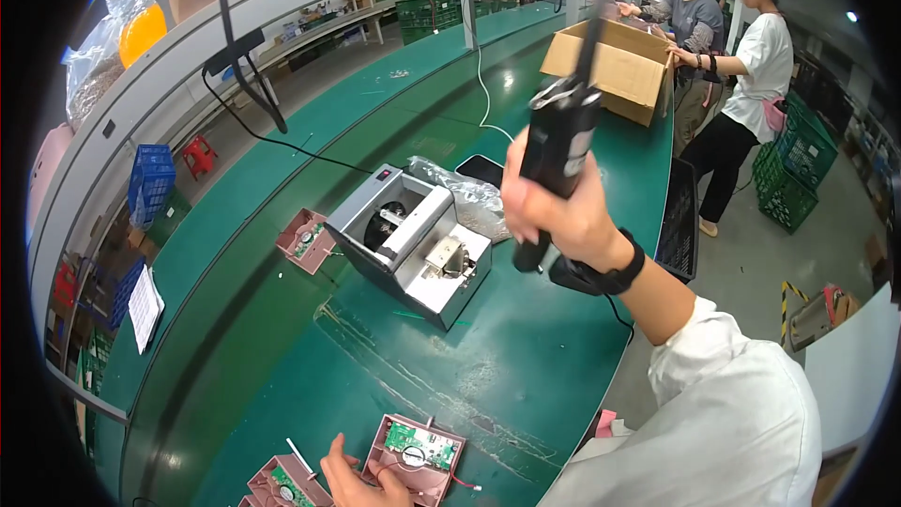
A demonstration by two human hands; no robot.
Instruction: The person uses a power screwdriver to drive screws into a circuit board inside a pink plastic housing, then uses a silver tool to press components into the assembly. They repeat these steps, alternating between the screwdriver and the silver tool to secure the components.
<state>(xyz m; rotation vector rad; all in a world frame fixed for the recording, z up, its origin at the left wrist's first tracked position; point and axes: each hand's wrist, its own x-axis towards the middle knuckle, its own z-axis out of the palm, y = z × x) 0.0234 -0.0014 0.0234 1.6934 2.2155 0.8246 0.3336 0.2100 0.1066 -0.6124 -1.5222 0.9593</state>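
Observation:
My right hand (568, 207) is wrapped round a black electric screwdriver (561, 145), raised upright over the bench; its lower tip points down. A black band circles that wrist. Low in the picture, my left hand (361, 481) has its fingers apart at the left edge of a dusty-pink plastic housing (452, 463). Inside this housing lies a green circuit board (419, 444) with a round part, and a red wire with a small connector trails out on the right. Left of that hand sits a second pink housing (263, 486) with a similar board, partly cut off by the picture edge.
A grey-black screw feeder (409, 244) stands mid-bench, with a third pink housing (305, 241) to its left and a clear plastic bag (460, 190) behind. An open cardboard box (615, 70) is at the far end, by two people. Papers (145, 310) hang at the left.

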